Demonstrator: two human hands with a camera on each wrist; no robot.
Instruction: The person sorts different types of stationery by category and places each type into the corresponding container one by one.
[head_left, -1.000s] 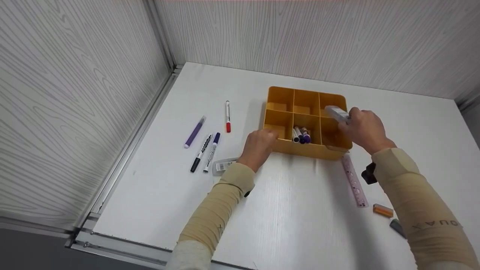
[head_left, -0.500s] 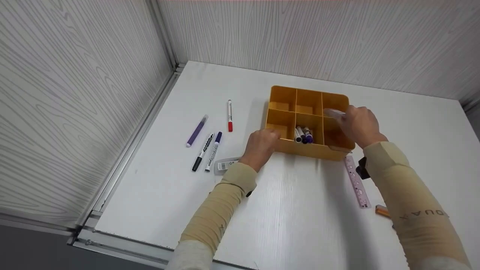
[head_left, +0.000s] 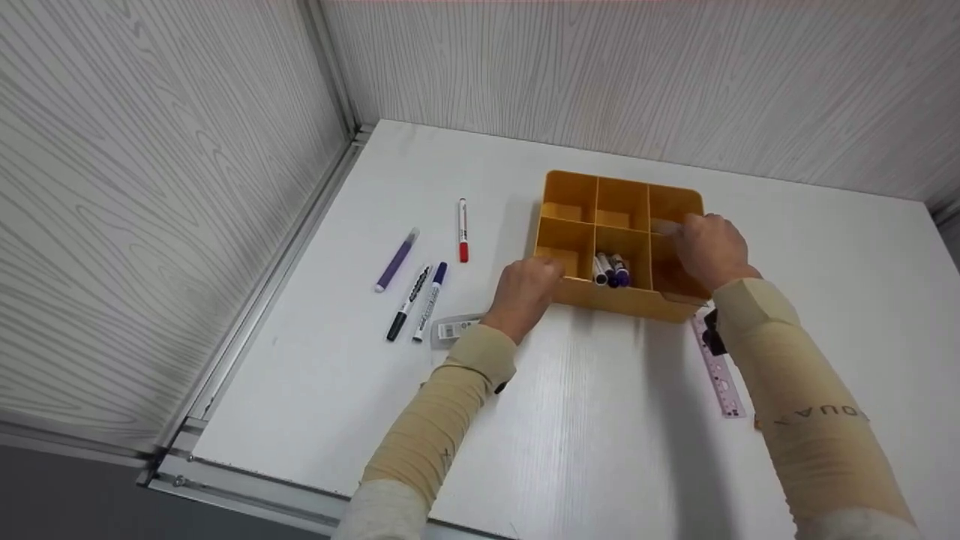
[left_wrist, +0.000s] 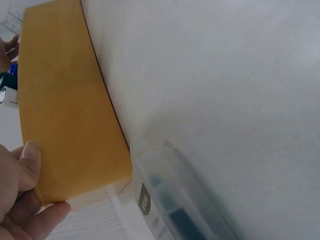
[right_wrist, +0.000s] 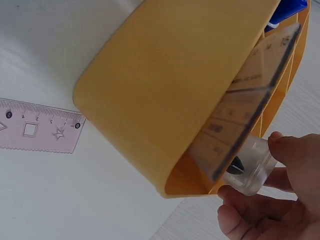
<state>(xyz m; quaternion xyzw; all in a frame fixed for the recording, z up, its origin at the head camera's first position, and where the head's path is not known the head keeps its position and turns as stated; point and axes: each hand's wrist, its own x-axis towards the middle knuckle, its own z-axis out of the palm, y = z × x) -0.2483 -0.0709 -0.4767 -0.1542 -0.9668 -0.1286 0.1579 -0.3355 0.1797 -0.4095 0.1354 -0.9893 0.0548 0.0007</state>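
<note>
A yellow six-compartment organizer box [head_left: 616, 298] stands toward the back of the white table. My left hand [head_left: 521, 296] grips its front left corner, thumb on the outer wall in the left wrist view. Several markers [head_left: 611, 271] lean in the front middle compartment. Over the right-hand compartments, my right hand [head_left: 712, 247] pinches a small clear plastic case [right_wrist: 256, 167] between thumb and fingers. Something dark shows inside this case, which overlaps the box's rim in the right wrist view. A clear printed sheet [right_wrist: 245, 102] stands tilted in the front right compartment.
Left of the box lie a red-capped marker [head_left: 463, 232], a purple marker [head_left: 397, 260], a black-capped marker [head_left: 409, 304] and a blue-capped marker [head_left: 430, 304]. A clear labelled case [head_left: 454, 330] sits beside the left wrist. The right sleeve partly covers a pink ruler [head_left: 724, 382].
My right hand has moved left and slightly down with the clear case, which now shows less above the compartments. My left hand keeps its grip on the box corner.
</note>
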